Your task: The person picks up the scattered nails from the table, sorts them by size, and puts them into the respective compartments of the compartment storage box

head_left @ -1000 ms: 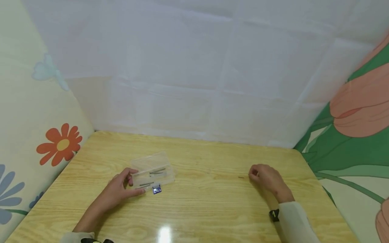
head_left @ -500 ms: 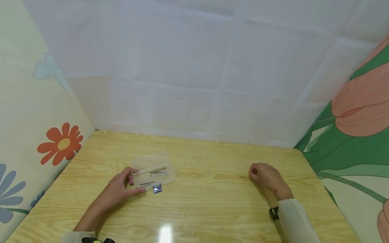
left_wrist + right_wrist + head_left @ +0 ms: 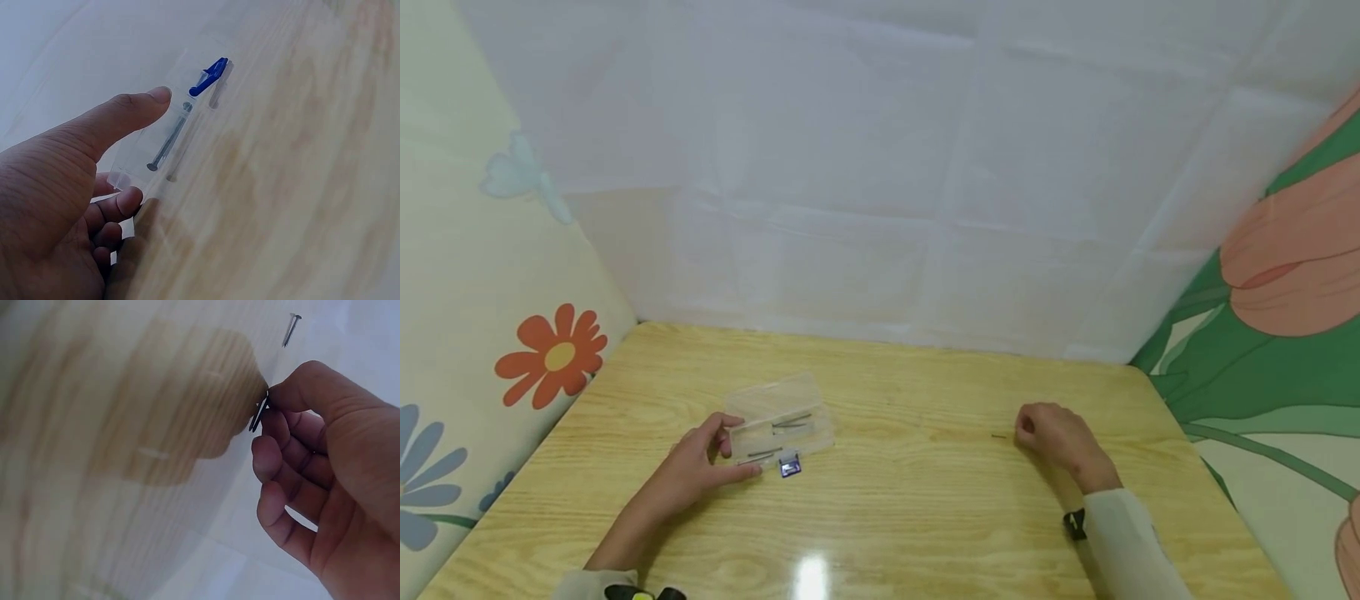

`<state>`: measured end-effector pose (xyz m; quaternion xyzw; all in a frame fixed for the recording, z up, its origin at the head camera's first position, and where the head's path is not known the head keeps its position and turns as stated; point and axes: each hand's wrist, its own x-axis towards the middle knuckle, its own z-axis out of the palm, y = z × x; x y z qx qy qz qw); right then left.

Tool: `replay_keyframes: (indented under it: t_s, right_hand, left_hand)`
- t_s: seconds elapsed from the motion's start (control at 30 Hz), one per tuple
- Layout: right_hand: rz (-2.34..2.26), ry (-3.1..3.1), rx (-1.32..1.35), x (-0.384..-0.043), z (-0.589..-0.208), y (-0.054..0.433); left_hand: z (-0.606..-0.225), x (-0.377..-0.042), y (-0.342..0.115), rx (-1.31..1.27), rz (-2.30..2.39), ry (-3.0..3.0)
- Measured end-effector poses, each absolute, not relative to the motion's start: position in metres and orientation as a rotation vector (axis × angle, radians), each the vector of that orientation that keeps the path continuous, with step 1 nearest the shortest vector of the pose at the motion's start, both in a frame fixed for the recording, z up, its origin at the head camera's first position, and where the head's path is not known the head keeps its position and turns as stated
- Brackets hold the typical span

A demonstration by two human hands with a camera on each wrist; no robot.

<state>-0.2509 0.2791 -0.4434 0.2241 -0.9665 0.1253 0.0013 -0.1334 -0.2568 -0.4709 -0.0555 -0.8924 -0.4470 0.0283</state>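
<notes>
A clear plastic box lies on the table at the left, its lid tipped back. Several nails lie in it, and a blue latch sticks out at the front. My left hand grips the left end, thumb along the front wall and fingers round the corner. Over at the right, my right hand pinches a thin dark nail between thumb and forefinger, low over the tabletop. One loose nail lies just beyond the thumb; the head view has this nail left of the fingertips.
The glossy wood-grain table ends at a white cloth backdrop. Flower-printed sheets stand at either side, the left sheet with a red flower and the right sheet with pink petals.
</notes>
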Motion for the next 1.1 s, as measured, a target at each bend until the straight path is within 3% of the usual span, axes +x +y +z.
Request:
replay_keyframes:
  t_s: [0.73, 1.1]
  right_hand:
    - [0.37, -3.007, 0.764, -0.249, -0.442, 0.272]
    - [0.452, -2.91, 0.894, -0.249, -0.433, 0.246]
  left_hand:
    - [-0.472, -0.134, -0.256, -0.185, -1.372, -2.748]
    - [-0.473, -0.135, -0.256, -0.178, -1.372, -2.761]
